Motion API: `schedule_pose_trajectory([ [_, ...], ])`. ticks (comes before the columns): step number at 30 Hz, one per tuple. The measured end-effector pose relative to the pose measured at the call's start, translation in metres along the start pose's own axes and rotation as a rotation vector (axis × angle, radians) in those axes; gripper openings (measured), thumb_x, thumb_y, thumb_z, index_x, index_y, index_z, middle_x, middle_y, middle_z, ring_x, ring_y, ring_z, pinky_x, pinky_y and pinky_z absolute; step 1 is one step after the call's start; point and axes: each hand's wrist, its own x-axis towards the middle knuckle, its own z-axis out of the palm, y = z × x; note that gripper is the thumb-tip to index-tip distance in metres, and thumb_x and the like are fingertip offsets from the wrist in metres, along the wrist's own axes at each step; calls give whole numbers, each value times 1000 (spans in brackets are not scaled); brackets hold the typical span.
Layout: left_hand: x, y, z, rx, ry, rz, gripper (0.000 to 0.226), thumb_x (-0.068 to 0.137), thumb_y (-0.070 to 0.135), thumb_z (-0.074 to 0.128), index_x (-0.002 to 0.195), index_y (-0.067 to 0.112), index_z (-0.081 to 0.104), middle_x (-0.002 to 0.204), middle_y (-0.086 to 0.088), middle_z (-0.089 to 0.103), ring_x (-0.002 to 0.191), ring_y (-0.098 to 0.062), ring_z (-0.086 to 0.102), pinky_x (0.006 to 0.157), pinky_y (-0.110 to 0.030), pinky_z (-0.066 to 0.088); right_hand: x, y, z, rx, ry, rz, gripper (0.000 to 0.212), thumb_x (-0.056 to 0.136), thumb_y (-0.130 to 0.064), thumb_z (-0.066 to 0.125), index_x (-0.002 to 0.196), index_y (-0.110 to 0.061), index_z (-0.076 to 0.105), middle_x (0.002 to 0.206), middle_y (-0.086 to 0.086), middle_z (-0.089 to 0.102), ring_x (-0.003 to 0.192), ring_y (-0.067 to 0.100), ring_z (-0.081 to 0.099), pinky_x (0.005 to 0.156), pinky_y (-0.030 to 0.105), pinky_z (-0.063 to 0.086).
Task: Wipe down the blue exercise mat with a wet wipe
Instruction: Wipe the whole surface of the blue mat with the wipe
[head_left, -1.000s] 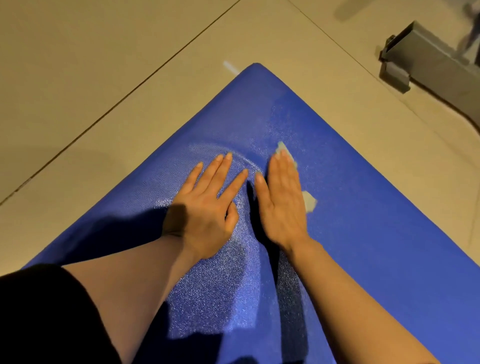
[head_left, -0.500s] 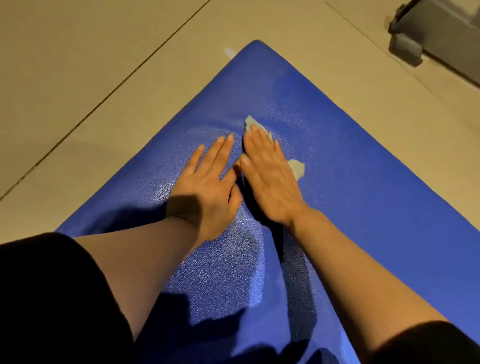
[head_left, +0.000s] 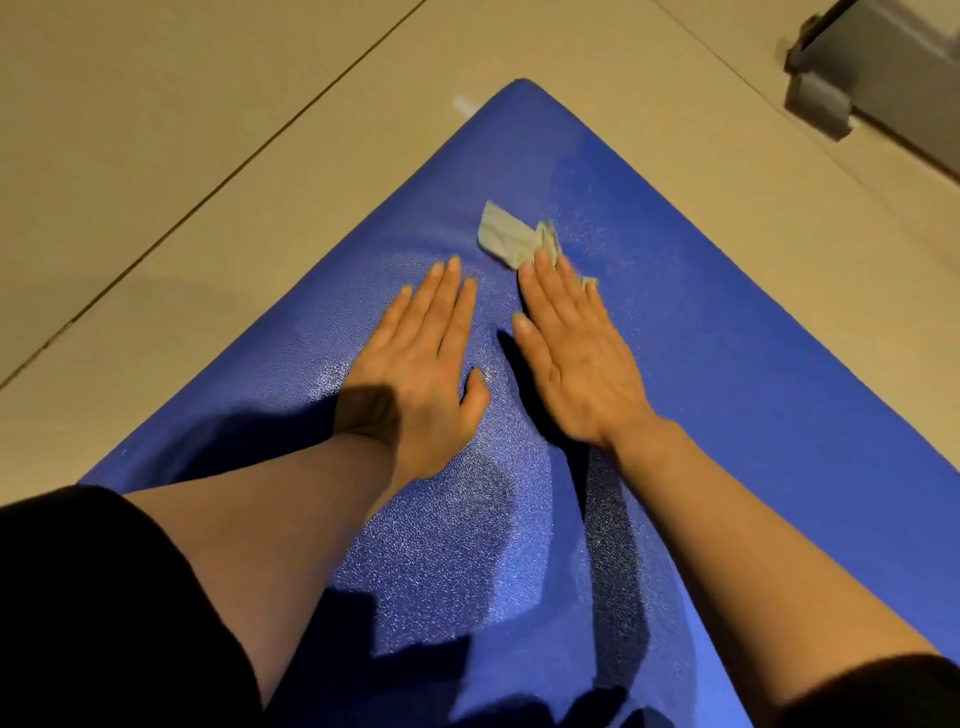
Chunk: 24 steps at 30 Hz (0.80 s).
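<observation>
— Under the fingertips (head_left: 540, 265) of the right hand (head_left: 576, 358), what is being pressed?

— The wet wipe (head_left: 511, 236) is being pressed there. It is pinned flat to the blue exercise mat (head_left: 753, 395) by straight fingers. Nothing is gripped or pinched. Most of the crumpled wipe is seen sticking out past the fingertips, toward the far corner of the mat. A small bit is seen at the little-finger side too.

— And the left hand (head_left: 421, 364)?

— It is laid flat on the mat, just beside the right hand. Its fingers are straight and spread a little. Nothing is held by it. The wipe is not touched by it.

— Which step is being done?

— The wiping step, it is judged. Shiny wet patches are seen on the mat near the 2 hands and up by the corner, so part of the mat looks done already.

— What is needed next?

— The wipe should be pushed on over the dry parts, with the fingers kept flat on it. More of the wipe may need to be tucked under the palm, or it could be left behind.

— What is around the mat?

— A tan tiled floor (head_left: 208, 104) is seen, and a grey metal thing (head_left: 872, 78) at the far right.
</observation>
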Motion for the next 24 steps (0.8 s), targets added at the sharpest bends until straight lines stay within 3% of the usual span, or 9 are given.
schedule_pose_trajectory([
  [4, -1, 1, -1, -18, -6, -18, 72, 92, 39, 35, 152, 0, 22, 160, -17, 15, 149, -26, 13, 122, -39, 11, 50, 18, -16, -4, 14, 154, 59, 105, -41, 19, 155, -12, 7, 163, 4, -2, 150, 18, -7, 118, 32, -8],
  [7, -2, 2, 0, -45, 17, -17, 71, 92, 37, 39, 151, 0, 24, 160, -17, 16, 149, -26, 14, 122, -40, 12, 69, 24, -19, 65, 35, 216, 59, 106, -38, 23, 155, -10, 6, 163, 5, -3, 149, 17, -8, 117, 29, -9],
  [15, -2, 2, 1, -47, 40, -48, 71, 89, 35, 43, 149, 0, 31, 157, -17, 24, 147, -26, 21, 121, -40, 16, 126, 14, -30, 82, -52, 138, 62, 106, -40, 23, 155, -9, 2, 163, 5, -6, 149, 15, -10, 118, 29, -9],
  [19, -2, 1, 1, -37, 4, -35, 72, 89, 37, 37, 149, -1, 28, 158, -17, 22, 148, -26, 19, 121, -41, 16, 98, 30, -33, 58, -4, 42, 60, 106, -39, 25, 155, -13, 5, 163, 0, -2, 149, 12, -5, 120, 28, -6],
  [24, 3, 0, 1, -8, -21, -32, 72, 90, 38, 34, 150, -1, 26, 158, -18, 21, 148, -28, 18, 120, -42, 17, 115, 31, -37, 41, -6, 130, 59, 106, -37, 26, 154, -10, 6, 163, 6, 1, 150, 17, -4, 119, 28, -5],
])
